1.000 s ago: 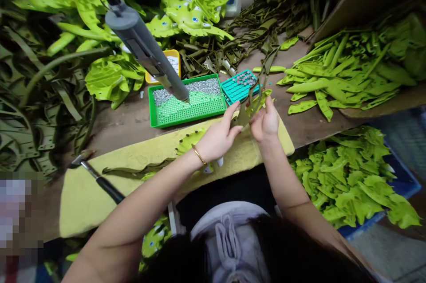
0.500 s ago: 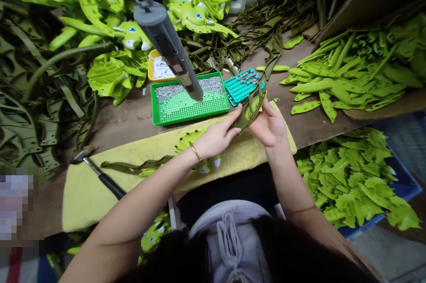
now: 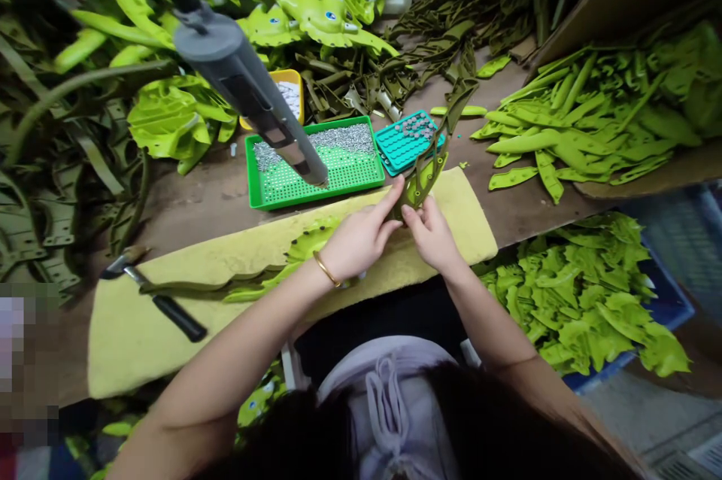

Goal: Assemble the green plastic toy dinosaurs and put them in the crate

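My left hand (image 3: 358, 239), with a gold bangle at the wrist, is closed on one end of a long olive plastic toy part (image 3: 454, 115). A lime-green plastic piece (image 3: 434, 170) lies along its inner side. My right hand (image 3: 435, 235) pinches the lower edge of the same part between thumb and fingers. Both hands are above a yellow mat (image 3: 129, 344). Under my left wrist lies a lime-green spiky toy body (image 3: 304, 243), partly hidden, with an olive strip (image 3: 203, 286) extending left. A grey electric screwdriver (image 3: 248, 96) hangs over the green tray (image 3: 253, 190) of small metal screws.
A hammer (image 3: 174, 314) rests on the mat's left. Beyond the mat are a teal tray (image 3: 401, 149) of small grey discs and a yellow container (image 3: 299, 81) of white pieces. Lime-green parts (image 3: 535, 141) are heaped right, olive parts (image 3: 62, 209) left. A blue crate (image 3: 677, 311) stands lower right.
My right hand has gone from an open palm behind the part to a pinch on its lower edge. The part is tilted more upright. The view has shifted slightly.
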Motion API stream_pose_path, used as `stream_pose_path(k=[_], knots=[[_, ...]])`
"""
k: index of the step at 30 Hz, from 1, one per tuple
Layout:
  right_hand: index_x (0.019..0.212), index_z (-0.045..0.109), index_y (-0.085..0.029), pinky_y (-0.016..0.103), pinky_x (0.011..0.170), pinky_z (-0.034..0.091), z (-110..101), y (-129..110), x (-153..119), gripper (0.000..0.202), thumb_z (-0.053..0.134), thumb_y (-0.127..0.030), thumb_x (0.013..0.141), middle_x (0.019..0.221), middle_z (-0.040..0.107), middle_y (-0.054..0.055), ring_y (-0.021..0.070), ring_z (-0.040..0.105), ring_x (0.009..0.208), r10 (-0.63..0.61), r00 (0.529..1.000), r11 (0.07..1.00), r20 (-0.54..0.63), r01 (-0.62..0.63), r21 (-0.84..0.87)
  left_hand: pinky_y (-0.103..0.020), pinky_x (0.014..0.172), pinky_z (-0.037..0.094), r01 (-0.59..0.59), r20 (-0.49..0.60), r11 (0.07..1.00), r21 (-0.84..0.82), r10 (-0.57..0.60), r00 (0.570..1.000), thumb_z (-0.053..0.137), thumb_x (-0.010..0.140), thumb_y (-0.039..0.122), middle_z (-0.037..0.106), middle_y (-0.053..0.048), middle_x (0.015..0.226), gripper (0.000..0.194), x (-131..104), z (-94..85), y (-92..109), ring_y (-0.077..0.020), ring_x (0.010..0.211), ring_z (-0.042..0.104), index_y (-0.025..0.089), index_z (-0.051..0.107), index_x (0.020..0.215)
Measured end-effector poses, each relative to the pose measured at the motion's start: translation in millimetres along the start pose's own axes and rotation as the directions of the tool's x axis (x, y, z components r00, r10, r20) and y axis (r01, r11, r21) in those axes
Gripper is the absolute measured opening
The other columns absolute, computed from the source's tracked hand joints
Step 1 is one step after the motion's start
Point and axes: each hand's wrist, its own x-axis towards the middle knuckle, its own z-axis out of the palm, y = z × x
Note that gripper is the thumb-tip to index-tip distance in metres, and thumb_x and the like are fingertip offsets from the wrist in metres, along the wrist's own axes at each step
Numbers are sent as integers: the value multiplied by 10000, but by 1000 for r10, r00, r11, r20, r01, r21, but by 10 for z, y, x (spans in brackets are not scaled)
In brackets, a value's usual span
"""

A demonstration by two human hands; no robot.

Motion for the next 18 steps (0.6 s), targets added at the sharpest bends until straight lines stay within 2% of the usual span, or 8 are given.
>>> stream_pose_path(k=[5, 10, 11, 15, 18], knots=[[1022, 490, -242, 291, 653, 478, 74, 5, -9, 296, 553, -464, 838, 733, 585, -27, 137, 568, 691, -43, 996, 993, -75, 51, 105, -383, 826, 527, 33, -32, 993, 114, -30, 999, 415, 954, 293, 664, -163, 1150, 679, -62, 98, 22, -266, 946, 681, 181, 89, 1539], [917, 498, -234, 290, 601, 433, -49, 23, 7, 229, 534, -453, 861, 659, 574, -36, 128, 551, 617, 13, 1000, 985, -10, -15, -173, -358, 715, 533, 74, -3, 987, 143, -75, 997, 424, 950, 308, 696, -168, 1000, 737, -17, 113, 37, -262, 799, 695, 96, 18, 1527], [920, 501, -233, 288, 601, 436, -74, 30, 19, 225, 536, -447, 862, 667, 582, -35, 125, 553, 616, 18, 1000, 984, -4, -18, -176, -356, 700, 532, 81, -10, 985, 153, -81, 997, 423, 952, 320, 694, -176, 1001, 733, -3, 120, 38, -264, 786, 695, 93, 29, 1526], [1073, 498, -240, 275, 612, 486, -56, 55, 38, 305, 545, -453, 860, 786, 635, -15, 122, 585, 658, 1, 999, 994, -45, 4, 108, -347, 692, 530, 78, -42, 983, 165, -72, 997, 429, 952, 333, 683, -198, 1057, 705, 17, 170, 36, -269, 816, 696, 98, 90, 1524], [1106, 496, -252, 273, 640, 507, 43, 61, -14, 326, 568, -442, 851, 847, 657, -1, 126, 598, 698, 20, 995, 967, -97, 6, 254, -367, 714, 533, 73, -13, 986, 153, -72, 997, 434, 944, 343, 677, -209, 1102, 695, 10, 193, 40, -285, 854, 694, 90, 136, 1519]])
